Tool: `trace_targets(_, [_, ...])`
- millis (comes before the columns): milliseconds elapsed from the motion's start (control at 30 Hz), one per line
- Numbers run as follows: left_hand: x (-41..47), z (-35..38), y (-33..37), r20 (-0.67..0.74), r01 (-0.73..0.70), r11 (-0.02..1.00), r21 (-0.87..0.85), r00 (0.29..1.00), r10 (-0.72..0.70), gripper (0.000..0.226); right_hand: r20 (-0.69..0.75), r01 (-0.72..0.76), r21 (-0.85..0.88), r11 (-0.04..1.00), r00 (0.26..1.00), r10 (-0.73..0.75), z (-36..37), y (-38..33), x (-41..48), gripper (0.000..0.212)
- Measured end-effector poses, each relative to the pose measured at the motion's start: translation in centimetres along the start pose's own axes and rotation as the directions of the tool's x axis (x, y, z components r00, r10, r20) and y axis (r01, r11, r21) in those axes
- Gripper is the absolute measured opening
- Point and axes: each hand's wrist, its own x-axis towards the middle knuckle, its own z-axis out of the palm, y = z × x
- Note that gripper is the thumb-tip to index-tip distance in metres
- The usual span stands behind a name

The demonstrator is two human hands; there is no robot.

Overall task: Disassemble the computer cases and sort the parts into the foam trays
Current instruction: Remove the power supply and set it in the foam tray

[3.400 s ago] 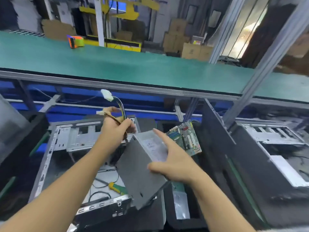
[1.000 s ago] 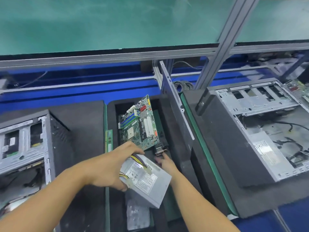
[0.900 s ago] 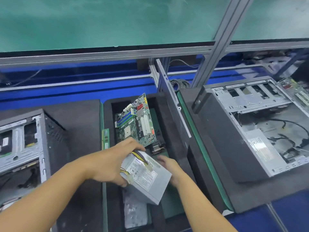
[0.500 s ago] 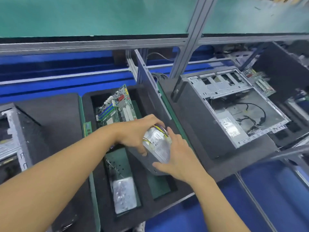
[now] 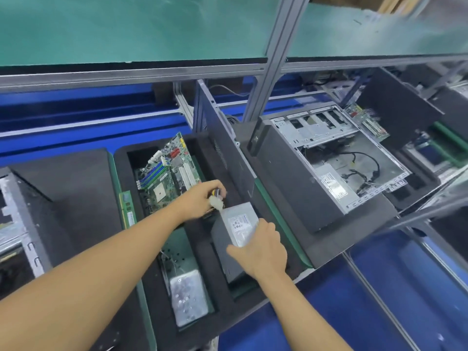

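A grey power supply sits tilted in the right-hand slot of the black foam tray. My right hand rests on its near top edge, fingers curled over it. My left hand grips the supply's cable bundle with a white connector just above the supply's far end. A green motherboard leans in the tray's far compartment. A silver drive lies in the near left slot. A RAM stick lies along the tray's left edge.
An open case with another power supply and cables lies on black foam to the right. A grey side panel stands upright between tray and case. Another open case is at the left edge. A green-topped shelf and aluminium post rise behind.
The power supply has gone down from above the tray into its right-hand slot. My left hand has lifted off the supply's body and now holds only the cables.
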Motion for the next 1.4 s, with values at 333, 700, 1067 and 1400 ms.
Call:
trace_targets(333, [0.0,4.4,-2.8,-0.071,0.127,0.985,-0.114,0.988,-0.135,0.018,0.011,0.008,-0.177,0.984,1.0,-0.006,4.8,1.5,-1.4,0.085])
trace_targets(700, [-0.5,5.4,-5.3,-0.181,0.315,0.949,-0.024,0.932,-0.314,0.019,0.131,0.013,-0.101,0.995,0.991,0.001,7.3,3.8,-0.1,0.107])
trace_targets(1067, [-4.4,3.7,-6.3,-0.118,0.29,0.94,0.178,0.955,-0.273,0.077,0.11,0.221,-0.06,0.974,0.971,-0.213,6.9,3.4,0.9,0.113])
trace_targets(1400, [-8.6,2.4,-4.7,-0.225,0.501,0.82,0.277,0.864,-0.451,0.038,-0.006,0.388,-0.09,0.917,0.921,-0.391,5.5,0.2,0.5,0.075])
